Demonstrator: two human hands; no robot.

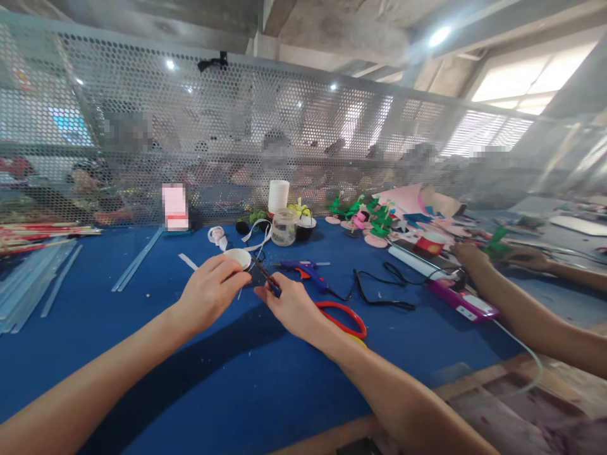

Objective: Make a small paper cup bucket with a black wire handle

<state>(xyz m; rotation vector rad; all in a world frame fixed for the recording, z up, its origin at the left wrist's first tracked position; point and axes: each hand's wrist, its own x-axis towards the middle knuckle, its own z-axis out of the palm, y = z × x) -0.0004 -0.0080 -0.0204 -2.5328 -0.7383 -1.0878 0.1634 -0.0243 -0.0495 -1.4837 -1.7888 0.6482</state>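
My left hand (pixel 211 292) holds a white roll of tape or ribbon (pixel 238 257) just above the blue table (pixel 142 354). My right hand (pixel 291 306) grips a small dark tool with a blue handle (pixel 265 278), its tip pointing up at the roll. The two hands are almost touching at the middle of the table. Red-handled scissors (pixel 344 316) lie right beside my right wrist. A blue glue gun (pixel 306 270) with a black cord lies just beyond my right hand.
A perforated metal screen (pixel 237 126) closes the far side; people sit behind it. A glass jar (pixel 283 227), a white cup stack (pixel 278 196) and green and pink paper flowers (pixel 370 221) stand at the back. Clear strips (pixel 33 278) lie left. Another person's arms (pixel 512 303) reach in from the right.
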